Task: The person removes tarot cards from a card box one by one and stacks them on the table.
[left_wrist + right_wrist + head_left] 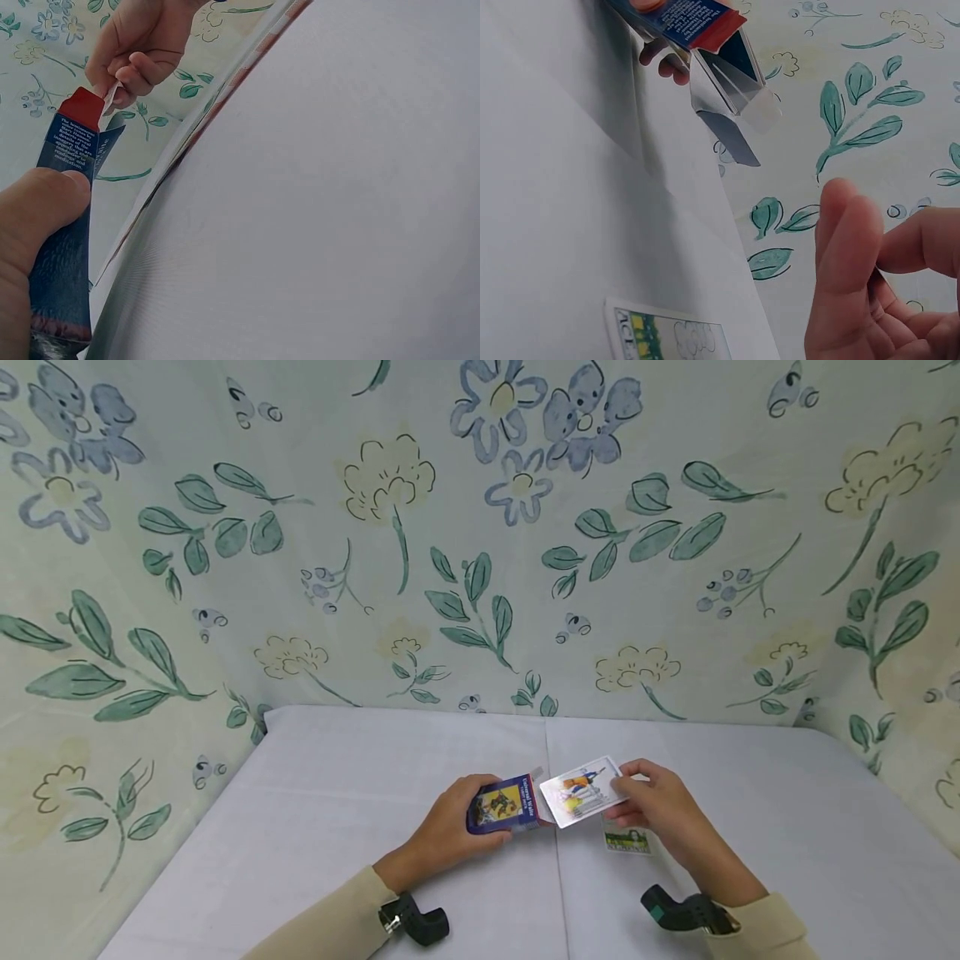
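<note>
My left hand (453, 822) grips a dark blue and red tarot box (498, 806), its thumb along the narrow side in the left wrist view. The box's flaps (731, 135) stand open toward the right. Between thumb and fingers, my right hand (660, 802) pinches a white-bordered tarot card (581, 789) with a coloured figure, just outside the box's mouth. That card cannot be made out in the right wrist view. Below the right hand, a second card (628, 840) with a green and yellow picture lies on the white cloth; its lettering partly shows in the right wrist view.
A white cloth (337, 810) with a centre crease covers the table. Floral fabric (480, 568) hangs behind the far edge and along both sides. A black wrist device (416, 920) sits on the left wrist, another (686, 912) on the right.
</note>
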A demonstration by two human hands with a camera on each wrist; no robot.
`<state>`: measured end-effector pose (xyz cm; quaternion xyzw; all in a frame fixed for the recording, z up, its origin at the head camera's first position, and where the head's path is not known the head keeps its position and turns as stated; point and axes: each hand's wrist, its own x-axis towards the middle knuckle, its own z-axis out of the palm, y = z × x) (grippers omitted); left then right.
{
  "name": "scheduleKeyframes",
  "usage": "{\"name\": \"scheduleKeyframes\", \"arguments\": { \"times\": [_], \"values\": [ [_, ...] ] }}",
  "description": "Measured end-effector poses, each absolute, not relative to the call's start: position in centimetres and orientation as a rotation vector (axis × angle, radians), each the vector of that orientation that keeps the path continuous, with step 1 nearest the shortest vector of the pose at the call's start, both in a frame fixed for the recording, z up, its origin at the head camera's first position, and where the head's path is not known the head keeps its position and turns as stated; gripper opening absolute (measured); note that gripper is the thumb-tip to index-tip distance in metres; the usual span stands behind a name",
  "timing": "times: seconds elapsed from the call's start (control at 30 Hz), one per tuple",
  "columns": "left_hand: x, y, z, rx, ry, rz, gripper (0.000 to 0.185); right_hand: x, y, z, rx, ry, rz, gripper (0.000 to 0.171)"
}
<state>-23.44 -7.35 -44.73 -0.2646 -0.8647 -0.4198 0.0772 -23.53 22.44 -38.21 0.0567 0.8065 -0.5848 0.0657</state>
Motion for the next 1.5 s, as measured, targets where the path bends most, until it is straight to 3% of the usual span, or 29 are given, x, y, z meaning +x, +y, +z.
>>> {"name": "scheduleKeyframes", "arguments": {
  "times": [1.2, 1.5],
  "values": [
    [-23.5, -7.4, -44.9, -0.798, -2.601, -1.248, 0.070, -23.6, 23.2, -38.1, 0.206, 2.489, -1.738, 0.057],
    [-23.5, -7.5, -44.9, -0.791, -2.616, -1.246, 0.071, -23.6, 23.5, -38.2, 0.256, 2.491, -1.745, 0.051]
  ]
}}
